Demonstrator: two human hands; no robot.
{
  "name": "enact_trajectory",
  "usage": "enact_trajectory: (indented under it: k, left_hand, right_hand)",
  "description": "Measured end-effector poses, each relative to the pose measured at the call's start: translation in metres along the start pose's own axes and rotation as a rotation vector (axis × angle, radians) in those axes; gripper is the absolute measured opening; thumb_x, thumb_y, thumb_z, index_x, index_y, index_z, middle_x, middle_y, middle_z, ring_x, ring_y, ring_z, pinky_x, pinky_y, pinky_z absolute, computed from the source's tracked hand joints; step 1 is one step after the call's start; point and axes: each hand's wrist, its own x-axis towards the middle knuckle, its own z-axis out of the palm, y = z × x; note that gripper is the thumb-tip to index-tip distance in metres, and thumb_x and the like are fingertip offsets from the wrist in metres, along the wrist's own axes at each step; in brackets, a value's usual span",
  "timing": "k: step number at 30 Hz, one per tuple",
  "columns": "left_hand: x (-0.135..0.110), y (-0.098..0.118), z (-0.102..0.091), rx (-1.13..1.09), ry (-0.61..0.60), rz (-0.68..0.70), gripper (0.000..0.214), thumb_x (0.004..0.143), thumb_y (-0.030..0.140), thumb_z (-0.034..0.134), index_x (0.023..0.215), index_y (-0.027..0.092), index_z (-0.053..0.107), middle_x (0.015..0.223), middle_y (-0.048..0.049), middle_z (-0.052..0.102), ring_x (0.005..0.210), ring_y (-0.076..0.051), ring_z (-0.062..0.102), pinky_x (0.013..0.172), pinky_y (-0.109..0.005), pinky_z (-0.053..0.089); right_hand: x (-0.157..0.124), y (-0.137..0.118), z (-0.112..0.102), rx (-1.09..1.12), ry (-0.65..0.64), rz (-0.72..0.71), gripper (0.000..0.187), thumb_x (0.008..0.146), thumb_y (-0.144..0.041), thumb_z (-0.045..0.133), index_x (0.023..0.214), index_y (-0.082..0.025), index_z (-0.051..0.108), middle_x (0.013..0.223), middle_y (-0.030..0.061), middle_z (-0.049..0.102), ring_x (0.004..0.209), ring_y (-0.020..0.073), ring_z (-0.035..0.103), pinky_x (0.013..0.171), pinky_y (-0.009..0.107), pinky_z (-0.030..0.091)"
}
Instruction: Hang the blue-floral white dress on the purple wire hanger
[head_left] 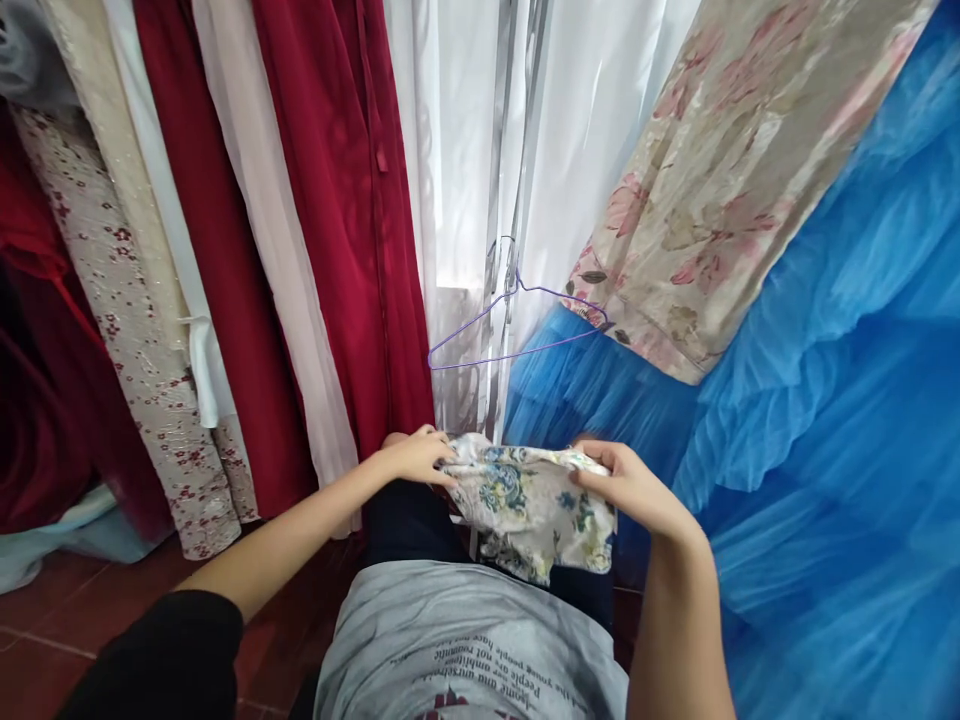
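I hold a small white garment with a blue and yellow flower print (529, 505) in front of my waist. My left hand (416, 458) pinches its left top edge with closed fingers. My right hand (626, 485) grips its right top edge, fingers curled over the cloth. The garment hangs bunched between both hands. Just above it a thin purple wire hanger (517, 325) hangs bare from a metal rail pole (506, 200).
Hanging clothes surround me: dark red dresses (337, 200), pale and flower-sprinkled gowns (127, 300) at left, white sheer fabric (450, 150) in the middle, a beige rose-print garment (735, 170) and a big blue tulle skirt (825, 450) at right. Red tiled floor (45, 630) lies lower left.
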Motion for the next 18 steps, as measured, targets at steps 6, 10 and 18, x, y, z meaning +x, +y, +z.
enact_trajectory:
  k: [6,10,18]
  left_hand:
    - [-0.033,-0.053,-0.081,0.039,0.201,-0.295,0.034,0.092,0.052,0.056,0.109,0.03,0.076,0.117,-0.0014,0.075,0.109,-0.026,0.062,0.096,-0.037,0.038]
    - [-0.031,-0.058,-0.128,0.124,0.388,-0.378,0.046,0.096,0.048,0.048,0.131,0.026,0.068,0.129,-0.0045,0.071,0.115,-0.027,0.064,0.098,-0.037,0.044]
    - [0.008,-0.041,-0.179,0.258,0.63,-0.439,0.034,0.096,0.031,0.047,0.114,0.027,0.076,0.149,-0.0009,0.056,0.126,-0.031,0.06,0.102,-0.043,0.046]
  right_hand:
    - [0.056,-0.002,-0.013,-0.1,0.25,-0.135,0.014,0.076,-0.028,0.062,0.078,-0.016,0.068,0.068,0.0007,0.063,0.06,0.0151,0.053,0.055,0.025,0.038]
    - [0.116,0.004,-0.043,-0.242,0.511,-0.215,0.038,0.07,-0.027,0.062,0.103,-0.013,0.074,0.077,0.0058,0.071,0.063,0.0192,0.058,0.06,0.03,0.046]
    - [0.202,0.03,-0.072,-0.559,0.416,-0.269,0.036,0.08,-0.031,0.058,0.106,-0.012,0.074,0.103,0.0133,0.076,0.093,0.0271,0.066,0.086,0.037,0.048]
